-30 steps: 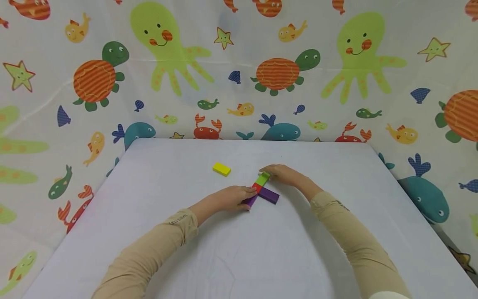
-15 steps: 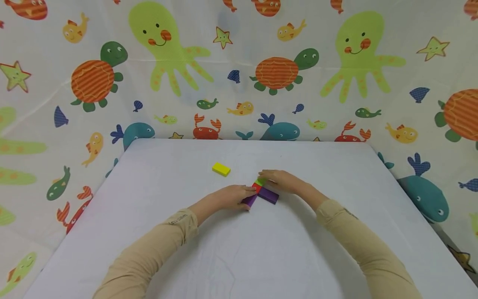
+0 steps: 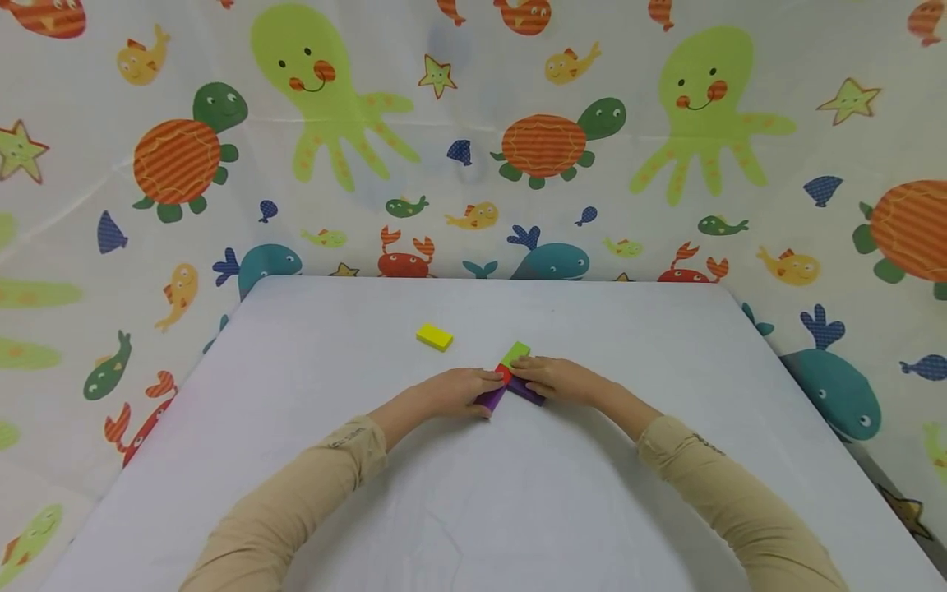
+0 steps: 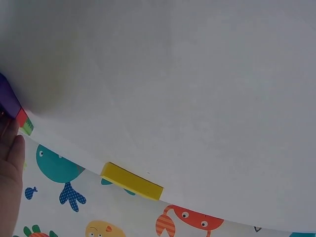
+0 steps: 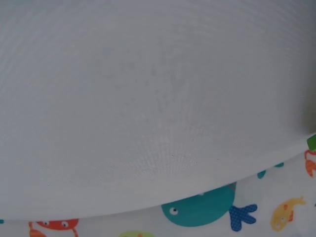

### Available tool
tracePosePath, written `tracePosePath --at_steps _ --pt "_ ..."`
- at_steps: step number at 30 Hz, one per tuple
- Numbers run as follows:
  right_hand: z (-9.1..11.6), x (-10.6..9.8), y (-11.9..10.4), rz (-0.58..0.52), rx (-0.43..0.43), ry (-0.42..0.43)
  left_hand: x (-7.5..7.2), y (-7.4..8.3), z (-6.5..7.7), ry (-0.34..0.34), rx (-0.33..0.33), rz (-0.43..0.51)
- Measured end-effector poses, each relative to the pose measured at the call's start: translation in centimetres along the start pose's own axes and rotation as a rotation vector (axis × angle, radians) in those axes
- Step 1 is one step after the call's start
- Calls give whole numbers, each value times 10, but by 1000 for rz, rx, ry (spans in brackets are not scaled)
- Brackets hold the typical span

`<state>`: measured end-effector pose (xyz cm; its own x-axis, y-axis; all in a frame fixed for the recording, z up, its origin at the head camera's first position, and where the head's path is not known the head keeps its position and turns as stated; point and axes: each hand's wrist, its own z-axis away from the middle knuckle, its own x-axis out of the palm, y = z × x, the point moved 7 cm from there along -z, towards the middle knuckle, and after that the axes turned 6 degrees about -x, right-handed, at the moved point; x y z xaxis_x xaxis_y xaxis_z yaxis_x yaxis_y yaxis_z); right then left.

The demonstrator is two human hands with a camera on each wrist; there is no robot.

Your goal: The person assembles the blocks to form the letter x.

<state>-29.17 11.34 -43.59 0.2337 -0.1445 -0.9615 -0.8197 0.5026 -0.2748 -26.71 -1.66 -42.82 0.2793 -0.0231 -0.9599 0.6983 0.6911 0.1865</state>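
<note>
In the head view, my left hand point(image 3: 455, 393) holds a purple block point(image 3: 490, 400) between its thumb and fingers, with fingertips reaching a red block point(image 3: 504, 374). A light green block point(image 3: 515, 353) continues the same line beyond the red one. A darker purple block point(image 3: 526, 391) branches off to the right from the red block. Over it lies my right hand point(image 3: 564, 381), its fingers extended toward the red and green blocks; its thumb is hidden. The left wrist view catches part of a purple block point(image 4: 7, 98) at the left edge, beside fingers.
A yellow block point(image 3: 434, 336) lies apart, behind and left of the joined blocks. The white table point(image 3: 444, 510) ends at the back against a curtain point(image 3: 414, 148) printed with sea animals.
My right hand first covers the green block, then draws back toward me onto the dark purple block, uncovering the green one. My left hand keeps its hold, and the blocks stay in place.
</note>
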Motion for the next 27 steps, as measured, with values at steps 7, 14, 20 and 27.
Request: tracePosePath --at_steps 7,14,20,27 --pt "1 1 -2 38 -18 -15 0 0 2 10 11 16" --pt "-1 -2 -6 127 -81 -27 -1 0 2 2 7 13" --pt "-3 -3 -6 156 -94 -28 -2 2 1 9 12 7" --pt "-4 0 -6 148 -106 -17 -1 1 1 6 3 1"
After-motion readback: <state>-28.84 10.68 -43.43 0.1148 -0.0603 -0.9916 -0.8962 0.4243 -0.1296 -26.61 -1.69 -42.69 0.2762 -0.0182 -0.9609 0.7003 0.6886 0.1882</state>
